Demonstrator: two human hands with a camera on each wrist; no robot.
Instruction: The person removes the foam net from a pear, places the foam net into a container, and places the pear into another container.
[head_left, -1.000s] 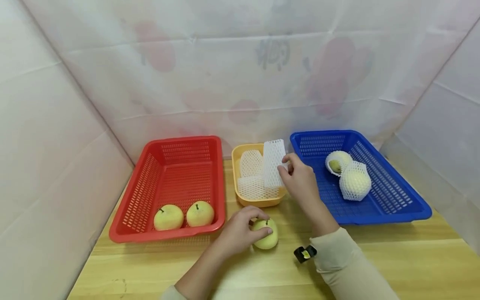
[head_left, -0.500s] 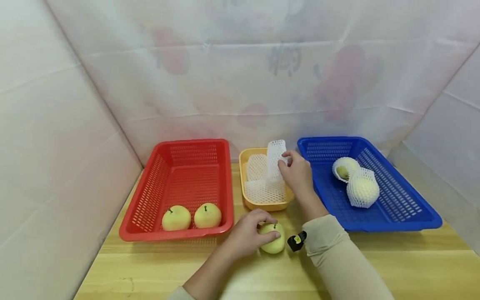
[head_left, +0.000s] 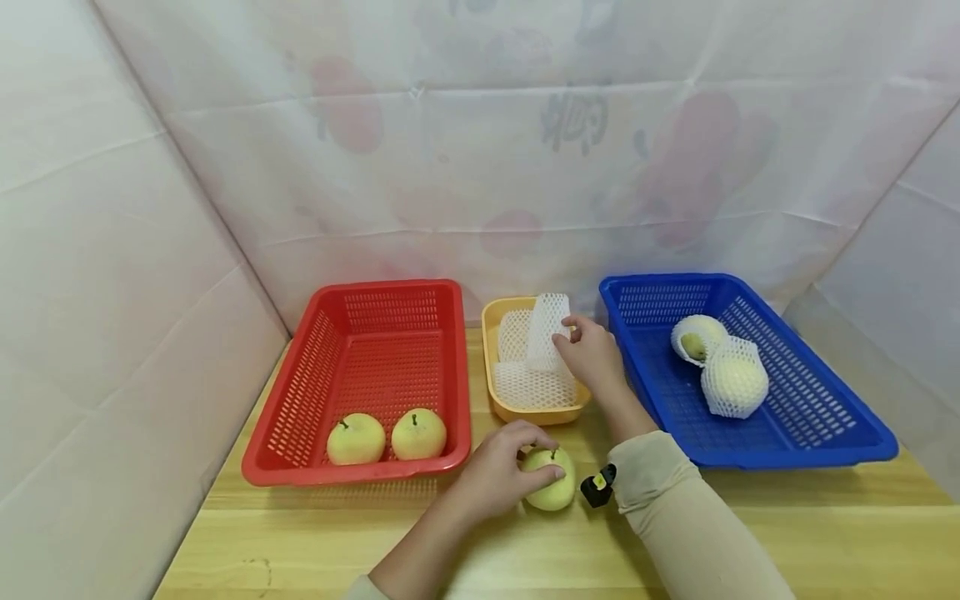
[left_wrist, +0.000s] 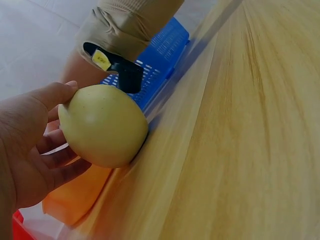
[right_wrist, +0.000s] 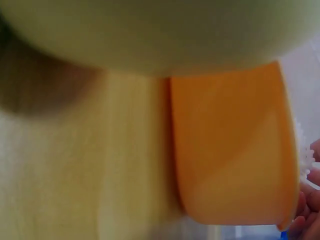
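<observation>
Your left hand (head_left: 497,468) grips a pear (head_left: 557,493), your right hand (head_left: 594,357) pinches a foam net (head_left: 547,335) over the yellow tray (head_left: 538,416), blue basket (head_left: 810,457) alongside.

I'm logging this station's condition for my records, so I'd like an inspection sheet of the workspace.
Surface: wood-grain tabletop, with a faint dark mark near its front left.
Job's things: single bare fruit in the left hand; two bare fruits in the red basket; two net-wrapped fruits in the blue basket; other foam nets in the yellow tray.
Clutter: nothing seen.
Hands: left grips the single fruit; right hand pinches a white foam net at the tray; black device at the right cuff.
Cables: nothing seen.
Surroundings: pale sheeting behind and along both sides, with faded pink blotches at the back.
</observation>
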